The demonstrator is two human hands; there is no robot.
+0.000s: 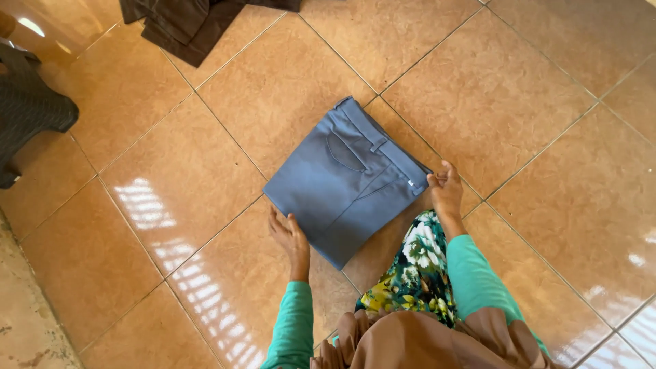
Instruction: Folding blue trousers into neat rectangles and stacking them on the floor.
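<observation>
Folded grey-blue trousers lie as a flat square on the glossy orange floor tiles, waistband and pocket facing up. My left hand rests at the near left edge of the fold, fingers touching the cloth. At the near right corner, by the waistband, my right hand pinches the fabric. Both arms wear teal sleeves.
A dark brown garment lies on the tiles at the top left. A dark woven chair stands at the far left. My flowered skirt and brown cloth are below the trousers. A rough concrete strip runs along the bottom left.
</observation>
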